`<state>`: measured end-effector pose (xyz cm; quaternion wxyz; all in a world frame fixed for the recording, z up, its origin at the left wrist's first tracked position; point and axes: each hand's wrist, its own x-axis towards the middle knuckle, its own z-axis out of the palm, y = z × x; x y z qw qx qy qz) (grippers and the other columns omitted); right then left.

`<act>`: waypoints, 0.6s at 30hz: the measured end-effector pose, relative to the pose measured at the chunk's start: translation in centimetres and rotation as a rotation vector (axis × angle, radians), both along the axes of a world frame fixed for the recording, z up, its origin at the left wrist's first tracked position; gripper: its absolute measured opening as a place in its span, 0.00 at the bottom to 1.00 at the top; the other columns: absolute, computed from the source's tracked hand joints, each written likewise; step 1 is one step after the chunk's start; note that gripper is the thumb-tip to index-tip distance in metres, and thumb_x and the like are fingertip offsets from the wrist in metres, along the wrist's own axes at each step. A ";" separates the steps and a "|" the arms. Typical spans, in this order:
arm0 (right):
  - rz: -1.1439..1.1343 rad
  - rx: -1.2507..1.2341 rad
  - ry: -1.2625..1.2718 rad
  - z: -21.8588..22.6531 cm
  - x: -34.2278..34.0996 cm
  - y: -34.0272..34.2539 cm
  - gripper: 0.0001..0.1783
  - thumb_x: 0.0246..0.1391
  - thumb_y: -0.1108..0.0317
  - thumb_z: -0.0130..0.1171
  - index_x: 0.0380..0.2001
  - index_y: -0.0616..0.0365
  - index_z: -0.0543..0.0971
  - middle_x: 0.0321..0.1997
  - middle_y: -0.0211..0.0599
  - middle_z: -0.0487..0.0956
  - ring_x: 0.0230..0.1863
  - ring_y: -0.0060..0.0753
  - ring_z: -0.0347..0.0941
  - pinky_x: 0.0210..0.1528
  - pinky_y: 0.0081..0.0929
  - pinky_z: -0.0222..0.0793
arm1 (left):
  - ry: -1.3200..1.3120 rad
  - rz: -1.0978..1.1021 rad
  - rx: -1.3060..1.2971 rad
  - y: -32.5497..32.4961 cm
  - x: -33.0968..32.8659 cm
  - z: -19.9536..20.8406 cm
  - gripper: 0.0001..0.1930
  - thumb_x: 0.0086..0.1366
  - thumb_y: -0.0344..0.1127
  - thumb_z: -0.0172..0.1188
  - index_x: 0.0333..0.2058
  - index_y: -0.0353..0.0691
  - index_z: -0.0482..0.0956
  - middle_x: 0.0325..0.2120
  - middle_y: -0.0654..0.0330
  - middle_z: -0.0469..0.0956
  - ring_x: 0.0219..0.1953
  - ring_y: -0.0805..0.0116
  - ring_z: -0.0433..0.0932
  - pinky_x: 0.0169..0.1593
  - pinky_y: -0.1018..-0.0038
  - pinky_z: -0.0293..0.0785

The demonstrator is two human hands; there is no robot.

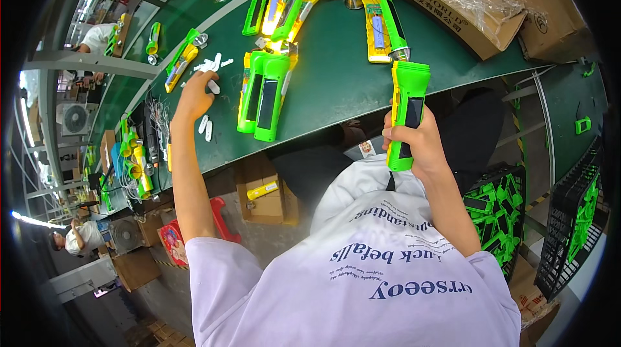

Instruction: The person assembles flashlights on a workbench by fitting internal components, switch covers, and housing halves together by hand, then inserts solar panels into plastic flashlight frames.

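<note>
My right hand (417, 143) is wrapped round a green and yellow flashlight (411, 98) with a dark panel on its side, its wide head pointing away from me. On the left, my left hand (196, 96) reaches down to a scatter of small white plastic pieces (215, 62). Its thumb and fingers are bent round one white plastic piece (213, 87). Two similar white pieces (206, 128) lie nearer to me. Between my hands, two green flashlight shells (265, 98) lie side by side. Beyond the held flashlight is an opened flashlight (381, 23) with a blue battery showing.
More opened flashlights (281, 10), some glowing, cover the far middle of the green table (336, 81). A cardboard box (453, 4) with plastic wrap stands far right. Black crates (498, 211) of green parts stand at right. Below the table is an open carton (262, 191).
</note>
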<state>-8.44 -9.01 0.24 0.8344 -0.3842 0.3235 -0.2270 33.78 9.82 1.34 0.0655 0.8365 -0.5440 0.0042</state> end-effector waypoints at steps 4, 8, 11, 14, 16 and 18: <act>0.031 -0.010 0.008 -0.1 0.2 0.1 0.23 0.36 0.83 0.59 0.40 0.61 0.67 0.26 0.36 0.74 0.22 0.29 0.73 0.26 0.30 0.73 | 0.099 0.209 0.173 -0.2 0.3 0.4 0.15 0.48 0.26 0.65 0.37 0.37 0.78 0.32 0.52 0.78 0.38 0.53 0.77 0.43 0.63 0.72; 0.049 -0.009 0.011 -0.3 -0.1 0.1 0.27 0.35 0.81 0.60 0.44 0.61 0.67 0.27 0.36 0.74 0.22 0.28 0.72 0.27 0.30 0.73 | 0.056 0.270 0.144 -0.9 0.2 -0.4 0.17 0.48 0.32 0.66 0.39 0.35 0.77 0.32 0.50 0.78 0.36 0.54 0.77 0.42 0.64 0.73; 0.043 -0.004 -0.019 -0.5 -0.5 -0.1 0.24 0.36 0.82 0.60 0.40 0.61 0.68 0.26 0.36 0.74 0.22 0.30 0.73 0.25 0.29 0.72 | 0.072 0.199 0.092 -1.9 -0.2 -0.3 0.19 0.48 0.33 0.66 0.39 0.34 0.76 0.31 0.50 0.79 0.34 0.54 0.78 0.41 0.64 0.73; 0.083 -0.011 -0.089 -0.5 -0.8 -0.1 0.20 0.36 0.83 0.61 0.36 0.60 0.68 0.25 0.36 0.75 0.22 0.31 0.74 0.25 0.28 0.72 | 0.141 0.156 0.129 -2.2 1.0 -0.9 0.17 0.47 0.32 0.65 0.38 0.35 0.75 0.27 0.51 0.78 0.32 0.54 0.77 0.39 0.64 0.72; 0.138 0.037 -0.106 -0.2 -0.6 0.0 0.21 0.37 0.82 0.62 0.38 0.60 0.69 0.28 0.37 0.75 0.23 0.30 0.74 0.27 0.29 0.73 | 0.151 0.204 0.117 -0.8 2.0 -0.9 0.17 0.45 0.32 0.65 0.36 0.37 0.75 0.25 0.52 0.76 0.29 0.57 0.77 0.36 0.65 0.72; 0.186 0.086 -0.181 -0.4 -0.7 -0.1 0.22 0.37 0.81 0.62 0.39 0.60 0.69 0.29 0.36 0.75 0.25 0.30 0.74 0.28 0.30 0.74 | 0.127 0.235 0.111 -1.2 1.1 -0.2 0.16 0.45 0.30 0.64 0.36 0.38 0.75 0.20 0.56 0.74 0.26 0.63 0.75 0.32 0.67 0.71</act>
